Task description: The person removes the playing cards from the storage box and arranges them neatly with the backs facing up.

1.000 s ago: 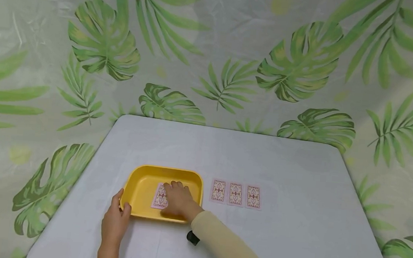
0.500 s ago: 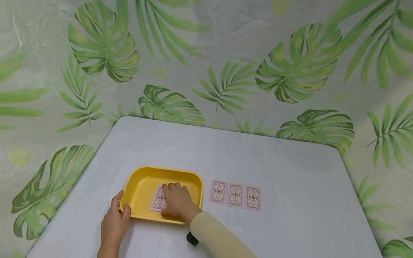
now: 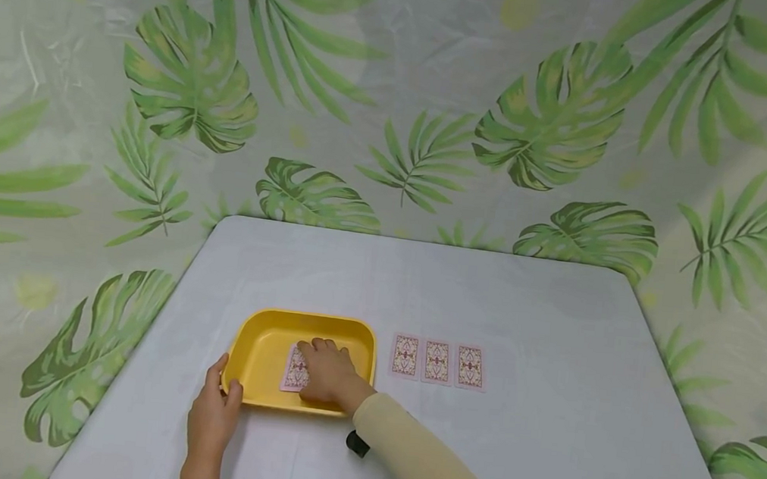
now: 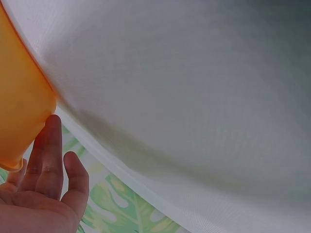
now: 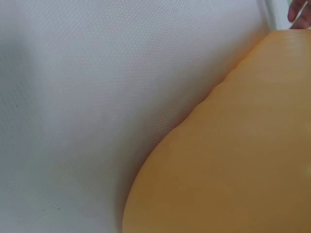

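A yellow tray (image 3: 267,393) sits on the white table, and a patterned pink playing card (image 3: 296,373) lies face down inside it. Over the card's right part is my right hand (image 3: 330,376), fingers toward its far edge and thumb toward its near side, gripping it; the hand hides that part. My left hand (image 3: 211,414) holds the tray's left front corner, with the thumb at the front rim and the fingers along the outer side. In the left wrist view, the left hand's fingers (image 4: 48,160) touch the tray's orange-looking wall (image 4: 24,97). The right wrist view shows mostly the tray's outer wall (image 5: 233,160).
Three face-down playing cards (image 3: 437,362) lie in a row right of the tray on the white table (image 3: 547,406). A dark object (image 3: 357,443) shows beside the right sleeve (image 3: 420,452). Leaf-printed sheeting (image 3: 411,82) surrounds the table.
The card in the tray has turned and shifted slightly under my right hand, whose fingers moved a little leftward. My left hand and the tray have stayed nearly still.
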Tool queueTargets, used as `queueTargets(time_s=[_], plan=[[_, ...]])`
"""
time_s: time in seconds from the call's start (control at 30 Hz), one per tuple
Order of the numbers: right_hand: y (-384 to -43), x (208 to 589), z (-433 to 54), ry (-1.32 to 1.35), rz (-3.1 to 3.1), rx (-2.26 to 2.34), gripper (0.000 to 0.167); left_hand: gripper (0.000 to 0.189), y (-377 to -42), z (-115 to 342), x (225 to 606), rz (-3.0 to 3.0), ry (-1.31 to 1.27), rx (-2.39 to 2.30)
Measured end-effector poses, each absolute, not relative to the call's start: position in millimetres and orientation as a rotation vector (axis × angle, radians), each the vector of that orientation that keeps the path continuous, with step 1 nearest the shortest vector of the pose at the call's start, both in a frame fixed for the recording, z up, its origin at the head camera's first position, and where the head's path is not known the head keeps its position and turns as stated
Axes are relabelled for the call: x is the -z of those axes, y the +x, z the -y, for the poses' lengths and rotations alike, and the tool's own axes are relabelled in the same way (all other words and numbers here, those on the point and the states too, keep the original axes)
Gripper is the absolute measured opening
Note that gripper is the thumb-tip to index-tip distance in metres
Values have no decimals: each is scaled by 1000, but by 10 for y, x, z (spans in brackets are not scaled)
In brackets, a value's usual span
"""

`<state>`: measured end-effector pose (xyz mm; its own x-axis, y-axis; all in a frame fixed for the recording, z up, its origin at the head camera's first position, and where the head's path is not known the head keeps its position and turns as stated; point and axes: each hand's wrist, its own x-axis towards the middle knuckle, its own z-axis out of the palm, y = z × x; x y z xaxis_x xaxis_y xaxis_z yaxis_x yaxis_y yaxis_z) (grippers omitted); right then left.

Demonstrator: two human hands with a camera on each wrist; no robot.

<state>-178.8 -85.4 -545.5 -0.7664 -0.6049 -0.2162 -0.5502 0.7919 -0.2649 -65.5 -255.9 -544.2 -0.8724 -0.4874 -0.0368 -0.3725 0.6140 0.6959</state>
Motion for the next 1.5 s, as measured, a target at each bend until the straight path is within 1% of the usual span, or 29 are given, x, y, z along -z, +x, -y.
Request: queueTargets(time_s=[0.37,0.6,0.8,0.97,1.23,1.5], plan=[[-1789,5378,784,-883,-2687,317,82,53,-681,2529,5443,2687,745,1125],[-1814,5203,658,-931,-2688,332,85,52,-657,2548,5427,2676,714,1110],[-1904,4965,427,-1003,-2641,489,84,53,-656,2559,5411,2677,721,1113],[-1985,4858,207,-1052,-2619,572,84,53,-657,2563,5412,2678,721,1106],[-2088,4834,-133,-999,-2629,659,84,52,-638,2547,5409,2685,711,1073],[-2136,4767,-528,-842,-2617,790,86,52,-637,2519,5423,2689,718,1080]])
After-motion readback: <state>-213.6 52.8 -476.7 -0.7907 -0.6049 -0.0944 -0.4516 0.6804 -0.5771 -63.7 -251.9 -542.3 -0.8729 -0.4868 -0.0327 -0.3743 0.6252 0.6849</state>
